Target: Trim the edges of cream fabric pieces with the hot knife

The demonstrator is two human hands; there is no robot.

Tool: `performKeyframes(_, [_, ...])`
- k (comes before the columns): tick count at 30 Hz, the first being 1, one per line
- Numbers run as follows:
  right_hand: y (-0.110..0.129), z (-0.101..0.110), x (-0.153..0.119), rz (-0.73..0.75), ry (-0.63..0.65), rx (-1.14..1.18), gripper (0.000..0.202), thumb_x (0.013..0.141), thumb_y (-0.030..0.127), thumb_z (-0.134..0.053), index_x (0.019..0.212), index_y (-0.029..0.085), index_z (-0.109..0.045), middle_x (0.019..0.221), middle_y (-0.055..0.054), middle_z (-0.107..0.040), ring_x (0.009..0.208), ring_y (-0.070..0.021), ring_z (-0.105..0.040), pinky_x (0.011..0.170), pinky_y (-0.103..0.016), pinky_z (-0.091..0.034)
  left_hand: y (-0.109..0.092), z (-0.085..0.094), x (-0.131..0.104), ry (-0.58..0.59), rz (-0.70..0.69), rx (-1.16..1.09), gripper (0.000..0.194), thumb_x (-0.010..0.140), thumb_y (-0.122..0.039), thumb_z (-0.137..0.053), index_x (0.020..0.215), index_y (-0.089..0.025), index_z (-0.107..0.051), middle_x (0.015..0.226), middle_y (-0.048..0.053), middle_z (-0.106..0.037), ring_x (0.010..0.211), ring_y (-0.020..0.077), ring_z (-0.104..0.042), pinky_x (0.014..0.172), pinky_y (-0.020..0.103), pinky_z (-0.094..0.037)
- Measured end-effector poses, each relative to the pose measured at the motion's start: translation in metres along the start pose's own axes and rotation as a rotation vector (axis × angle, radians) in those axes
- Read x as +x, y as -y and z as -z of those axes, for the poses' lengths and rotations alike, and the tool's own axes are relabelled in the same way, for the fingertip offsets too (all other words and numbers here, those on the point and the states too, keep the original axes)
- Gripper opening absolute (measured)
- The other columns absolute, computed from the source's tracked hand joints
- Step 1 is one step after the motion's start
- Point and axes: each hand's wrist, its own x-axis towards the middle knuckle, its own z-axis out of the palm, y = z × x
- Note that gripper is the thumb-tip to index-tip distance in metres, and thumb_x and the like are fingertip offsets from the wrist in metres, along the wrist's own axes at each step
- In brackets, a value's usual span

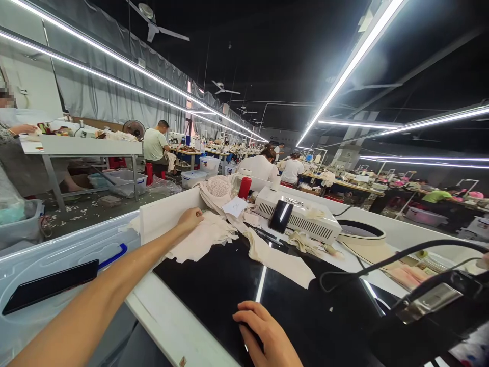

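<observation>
My left hand [191, 219] reaches to the far left of the black glossy work surface [214, 280], its fingers closed at the edge of a pile of cream fabric pieces [208, 235]; what they pinch is too small to make out. Near the front, my right hand [265, 329] rests above the black surface with its fingers apart and nothing in them. A separate cream fabric piece [280, 257] lies flat beyond it, to the right of the pile.
Behind the fabric stand a white vented box [300, 216], a black phone [281, 215] and a red bottle [245, 187]. A dark machine with a cable [431, 300] occupies the right. At left, another phone [51, 285] lies on a translucent bin lid. People sit farther back.
</observation>
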Motion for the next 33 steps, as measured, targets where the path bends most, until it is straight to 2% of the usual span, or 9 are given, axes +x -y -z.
performKeyframes(5, [0.012, 0.008, -0.001, -0.041, 0.026, 0.022, 0.027, 0.102, 0.025, -0.049, 0.110, 0.026, -0.075, 0.127, -0.009, -0.070, 0.111, -0.0208, -0.073, 0.095, -0.029, -0.059, -0.009, 0.009, -0.008, -0.112, -0.069, -0.050, 0.033, 0.103, -0.039, -0.066, 0.127, -0.016, -0.065, 0.127, 0.010, -0.067, 0.109, 0.0239, -0.068, 0.094, 0.045, -0.060])
performKeyframes(9, [0.031, 0.019, -0.001, -0.088, 0.068, 0.071, 0.027, 0.101, 0.023, -0.051, 0.112, 0.027, -0.075, 0.128, -0.008, -0.071, 0.114, -0.0214, -0.072, 0.100, -0.031, -0.057, -0.024, 0.027, -0.019, -0.213, -0.231, -0.169, 0.029, 0.101, -0.043, -0.064, 0.110, -0.016, -0.068, 0.118, 0.009, -0.068, 0.107, 0.0234, -0.066, 0.098, 0.044, -0.055])
performKeyframes(13, [0.045, 0.029, 0.000, -0.133, -0.044, 0.178, 0.026, 0.098, 0.024, -0.054, 0.114, 0.026, -0.075, 0.118, -0.007, -0.073, 0.105, -0.0205, -0.071, 0.093, -0.032, -0.058, -0.044, 0.043, -0.043, -0.187, -0.406, -0.328, 0.039, 0.091, -0.059, -0.060, 0.099, -0.021, -0.066, 0.105, 0.005, -0.072, 0.099, 0.0236, -0.068, 0.095, 0.037, -0.052])
performKeyframes(18, [0.053, 0.049, 0.006, -0.291, -0.379, 0.416, 0.049, 0.089, 0.047, -0.068, 0.134, 0.027, -0.065, 0.126, -0.009, -0.071, 0.116, -0.0249, -0.067, 0.093, -0.036, -0.058, -0.081, 0.045, -0.095, -0.005, -0.552, -0.406, 0.038, 0.088, -0.060, -0.064, 0.096, -0.023, -0.067, 0.096, 0.002, -0.074, 0.090, 0.0224, -0.068, 0.084, 0.032, -0.052])
performKeyframes(21, [0.058, 0.062, 0.008, -0.386, -0.501, 0.526, 0.075, 0.078, 0.060, -0.078, 0.143, 0.026, -0.057, 0.137, -0.011, -0.067, 0.129, -0.0289, -0.060, 0.102, -0.041, -0.054, -0.103, 0.040, -0.133, 0.223, -0.694, -0.414, 0.028, 0.093, -0.050, -0.062, 0.098, -0.023, -0.069, 0.097, 0.000, -0.072, 0.089, 0.0196, -0.066, 0.084, 0.029, -0.050])
performKeyframes(24, [0.064, 0.070, 0.006, -0.441, -0.431, 0.651, 0.081, 0.075, 0.068, -0.079, 0.141, 0.027, -0.060, 0.137, -0.010, -0.068, 0.130, -0.0290, -0.059, 0.104, -0.039, -0.050, -0.122, 0.034, -0.167, 0.480, -0.761, -0.421, 0.022, 0.096, -0.040, -0.060, 0.106, -0.024, -0.071, 0.093, -0.001, -0.071, 0.081, 0.0156, -0.063, 0.076, 0.025, -0.049])
performKeyframes(28, [0.067, 0.067, -0.003, -0.475, -0.228, 0.872, 0.055, 0.082, 0.066, -0.077, 0.114, 0.021, -0.075, 0.103, -0.005, -0.075, 0.097, -0.0206, -0.066, 0.085, -0.029, -0.049, -0.139, 0.024, -0.192, 0.681, -0.788, -0.506, 0.020, 0.094, -0.028, -0.061, 0.111, -0.023, -0.069, 0.092, -0.002, -0.066, 0.082, 0.0132, -0.060, 0.075, 0.024, -0.048])
performKeyframes(30, [0.066, 0.063, -0.008, -0.502, -0.224, 0.938, 0.048, 0.080, 0.062, -0.081, 0.100, 0.018, -0.076, 0.086, -0.002, -0.071, 0.082, -0.0161, -0.061, 0.073, -0.026, -0.045, -0.144, 0.016, -0.195, 0.750, -0.735, -0.591, 0.025, 0.090, -0.027, -0.065, 0.114, -0.022, -0.067, 0.089, -0.003, -0.060, 0.079, 0.0122, -0.057, 0.074, 0.024, -0.047])
performKeyframes(33, [0.062, 0.060, -0.014, -0.528, -0.311, 0.940, 0.047, 0.077, 0.059, -0.085, 0.095, 0.017, -0.075, 0.079, 0.000, -0.067, 0.074, -0.0130, -0.055, 0.068, -0.023, -0.043, -0.149, 0.003, -0.195, 0.810, -0.615, -0.737, 0.036, 0.083, -0.028, -0.072, 0.117, -0.021, -0.064, 0.084, -0.005, -0.052, 0.075, 0.0111, -0.052, 0.069, 0.023, -0.045])
